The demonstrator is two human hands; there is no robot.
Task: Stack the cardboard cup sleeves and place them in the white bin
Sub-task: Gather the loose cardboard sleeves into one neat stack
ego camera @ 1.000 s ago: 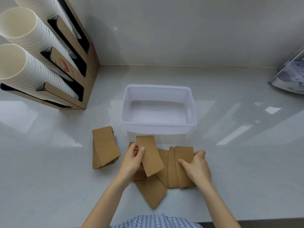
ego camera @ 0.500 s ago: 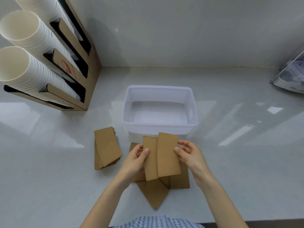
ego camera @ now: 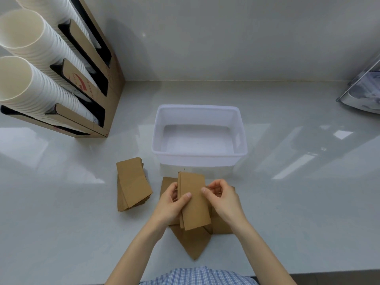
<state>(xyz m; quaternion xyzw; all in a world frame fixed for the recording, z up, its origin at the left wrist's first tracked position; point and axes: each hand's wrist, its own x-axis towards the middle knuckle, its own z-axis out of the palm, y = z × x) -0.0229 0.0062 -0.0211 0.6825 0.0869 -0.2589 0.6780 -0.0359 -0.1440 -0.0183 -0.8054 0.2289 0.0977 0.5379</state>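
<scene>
I hold a small stack of flat brown cardboard sleeves [ego camera: 195,204] just above the counter, in front of the white bin [ego camera: 198,156]. My left hand [ego camera: 171,205] grips its left edge, thumb on top. My right hand [ego camera: 224,199] pinches its right edge. Under the stack, more loose sleeves [ego camera: 193,243] lie on the counter, partly hidden by my hands. A separate neat pile of sleeves [ego camera: 132,184] rests to the left. The bin stands empty.
A cardboard dispenser [ego camera: 90,83] with rows of white paper cups [ego camera: 30,83] leans at the far left. A clear plastic holder [ego camera: 364,93] sits at the right edge. The wall runs behind the bin, and the counter's front edge is near my body.
My right hand lifted a sleeve from the spread row and slid it over the one in my left hand. The two now overlap squarely as one stack.
</scene>
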